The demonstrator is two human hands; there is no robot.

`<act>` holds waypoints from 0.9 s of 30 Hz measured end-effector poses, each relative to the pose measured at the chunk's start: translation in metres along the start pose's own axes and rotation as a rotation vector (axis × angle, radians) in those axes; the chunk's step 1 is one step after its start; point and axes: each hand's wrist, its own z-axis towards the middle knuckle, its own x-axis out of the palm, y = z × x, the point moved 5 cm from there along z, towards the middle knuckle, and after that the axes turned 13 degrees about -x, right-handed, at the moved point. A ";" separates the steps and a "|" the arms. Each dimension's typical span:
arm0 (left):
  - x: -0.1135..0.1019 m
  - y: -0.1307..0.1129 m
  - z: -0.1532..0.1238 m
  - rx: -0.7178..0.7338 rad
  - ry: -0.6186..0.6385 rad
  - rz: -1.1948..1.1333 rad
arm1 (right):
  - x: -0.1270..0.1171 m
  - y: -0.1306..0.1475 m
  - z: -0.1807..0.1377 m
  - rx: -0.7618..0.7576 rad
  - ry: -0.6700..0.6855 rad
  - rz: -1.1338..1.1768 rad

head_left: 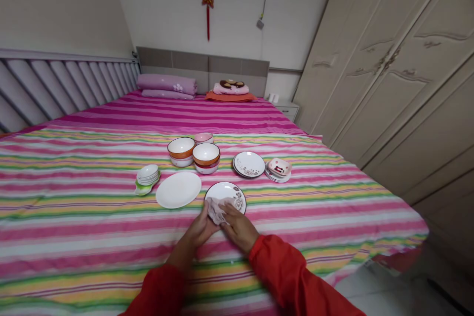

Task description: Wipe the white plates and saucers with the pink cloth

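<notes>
A white plate with a dark rim and a floral print (224,190) is tilted over the striped sheet in front of me. At its near left edge, my left hand (202,226) grips the rim. My right hand (239,226) presses a pale, crumpled cloth (215,210) against the plate's face, and the cloth hides part of it. To the left of this plate lies a plain white oval plate (178,190). Matching floral plates (250,164) are stacked up and to the right.
Stacked bowls (181,148) with orange or red outsides stand behind the plates, near a pink bowl (203,137). Small white dishes (147,173) sit on a green leaf-shaped dish (142,189) at left. A patterned square dish (280,167) rests on plates at right.
</notes>
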 end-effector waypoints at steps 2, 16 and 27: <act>-0.003 0.001 0.001 -0.005 -0.003 0.012 | -0.012 -0.005 -0.019 0.020 -0.031 0.000; -0.014 -0.005 0.007 0.060 0.039 0.028 | 0.003 -0.059 0.043 0.167 -0.118 -0.031; -0.002 -0.003 0.000 0.065 -0.009 0.059 | 0.008 -0.010 0.024 0.013 -0.084 0.214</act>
